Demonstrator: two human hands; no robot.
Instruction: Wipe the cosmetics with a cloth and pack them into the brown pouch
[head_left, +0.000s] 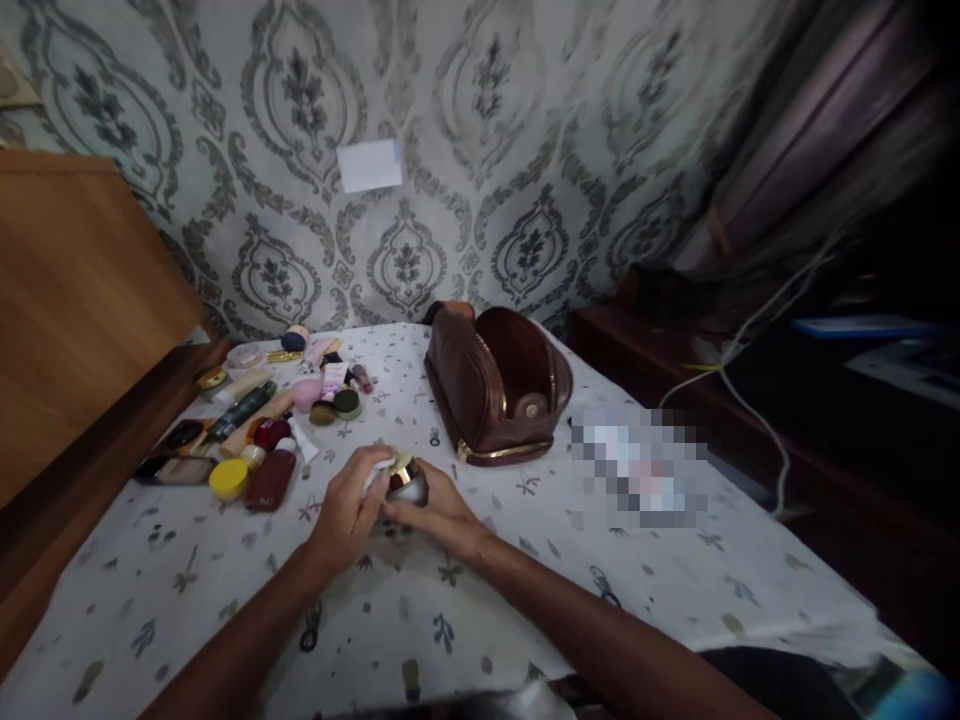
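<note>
The right hand (446, 508) is wrapped around a silver jar with a gold band (409, 488), tilted between the two hands. The left hand (346, 508) meets it from the other side, its fingers pinching a small white piece (377, 474) against the jar — cloth or tissue, I cannot tell which. Just beyond the right hand stands a brown bag (459, 372), its top gaping. Left of the left hand lie a dark red bottle (271, 480), a yellow tub (229, 480) and a white tube (303, 440) — then, farther out, a pink rounded item (306, 393) and a dark green tube (244, 408).
</note>
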